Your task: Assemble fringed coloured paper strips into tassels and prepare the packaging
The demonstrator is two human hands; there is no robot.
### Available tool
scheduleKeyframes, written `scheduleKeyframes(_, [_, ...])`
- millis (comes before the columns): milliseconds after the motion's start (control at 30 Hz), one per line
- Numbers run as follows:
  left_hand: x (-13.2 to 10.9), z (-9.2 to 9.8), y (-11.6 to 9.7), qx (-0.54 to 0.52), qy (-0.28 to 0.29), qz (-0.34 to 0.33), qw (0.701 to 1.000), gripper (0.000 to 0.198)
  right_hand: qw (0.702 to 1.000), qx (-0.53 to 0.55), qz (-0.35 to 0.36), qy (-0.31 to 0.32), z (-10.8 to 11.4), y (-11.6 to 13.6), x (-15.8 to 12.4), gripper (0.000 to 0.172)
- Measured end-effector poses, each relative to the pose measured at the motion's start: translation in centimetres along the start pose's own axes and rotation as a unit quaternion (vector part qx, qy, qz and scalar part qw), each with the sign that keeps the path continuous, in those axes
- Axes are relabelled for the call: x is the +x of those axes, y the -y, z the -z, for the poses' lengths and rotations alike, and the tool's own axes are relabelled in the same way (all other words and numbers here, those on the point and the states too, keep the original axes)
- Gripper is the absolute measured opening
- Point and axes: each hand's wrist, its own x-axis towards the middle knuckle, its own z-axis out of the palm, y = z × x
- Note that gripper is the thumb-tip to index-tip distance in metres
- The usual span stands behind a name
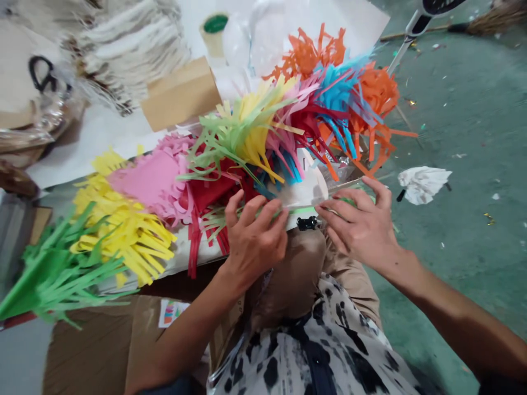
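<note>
A thin light green paper strip (303,210) runs along the table's front edge between my hands. My left hand (260,233) curls its fingers down on the strip's left end, beside red and pale green fringe. My right hand (360,222) has its fingertips on the strip's right part, thumb side hidden beneath. A black binder clip (307,223) sits at the edge between the hands. Just beyond lies a heap of fringed tissue-paper tassels: yellow-and-pale-green fringe (251,123), red fringe (212,184), blue fringe (340,90) and orange fringe (376,90).
Pink fringe (152,175), yellow fringe (123,219) and green fringe (66,269) spread along the left edge. A brown cardboard piece (183,96), bundled white cords (127,49) and a tape roll (214,33) lie behind. Crumpled white paper (425,184) is over the floor at right.
</note>
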Motion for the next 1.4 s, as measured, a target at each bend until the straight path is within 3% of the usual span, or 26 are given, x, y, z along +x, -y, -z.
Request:
scheduleKeyframes(200, [-0.6, -1.1, -2.4, -0.034, 0.041, -0.020, 0.998, 0.035, 0.999, -0.004, -0.021, 0.028, 0.6, 1.2, -0.6, 0.022])
scheduleKeyframes(433, [-3.3, -1.9, -3.6, -0.028, -0.055, -0.040, 0.997, 0.023, 0.998, -0.045, 0.017, -0.031, 0.3, 3.6, -1.5, 0.021])
scheduleKeyframes(533, [-3.2, -1.0, -4.5, -0.078, -0.058, 0.007, 0.995, 0.021, 0.997, -0.051, 0.027, -0.057, 0.2, 3.8, -1.8, 0.021])
scheduleKeyframes(600, [-2.5, 0.4, -5.2, -0.169, -0.031, 0.082, 0.982, 0.023, 0.993, -0.045, 0.022, -0.109, 0.7, 3.6, -1.9, 0.021])
scheduleKeyframes(667, [-1.4, 2.1, -5.6, -0.301, 0.010, 0.186, 0.935, 0.025, 0.983, -0.041, 0.019, -0.177, 1.6, 3.5, -1.9, 0.021])
scheduleKeyframes(767, [0.2, 4.4, -5.6, -0.504, 0.112, 0.317, 0.796, 0.025, 0.975, -0.046, 0.019, -0.216, 3.4, 3.6, -1.8, 0.027])
scheduleKeyframes(867, [1.1, 5.2, -5.5, -0.627, 0.203, 0.360, 0.660, 0.033, 0.972, -0.041, 0.020, -0.230, 4.8, 4.0, -1.7, 0.032])
scheduleKeyframes(933, [1.1, 4.9, -5.6, -0.666, 0.205, 0.370, 0.615, 0.033, 0.973, -0.031, 0.017, -0.230, 5.3, 4.2, -1.8, 0.034])
scheduleKeyframes(1067, [1.0, 4.2, -6.4, -0.668, 0.150, 0.391, 0.616, 0.033, 0.979, 0.002, 0.014, -0.205, 5.3, 4.3, -1.8, 0.035])
scheduleKeyframes(1200, [1.5, 4.3, -6.6, -0.669, 0.149, 0.397, 0.610, 0.035, 0.974, 0.104, -0.069, -0.191, 5.5, 4.2, -1.2, 0.015])
scheduleKeyframes(1267, [2.3, 4.3, -6.5, -0.666, 0.137, 0.386, 0.624, 0.033, 0.953, 0.207, -0.128, -0.182, 5.8, 4.2, -0.5, 0.009])
scheduleKeyframes(1400, [4.4, 4.1, -5.9, -0.674, 0.086, 0.328, 0.656, 0.028, 0.870, 0.391, -0.230, -0.194, 6.4, 4.0, 1.3, 0.011])
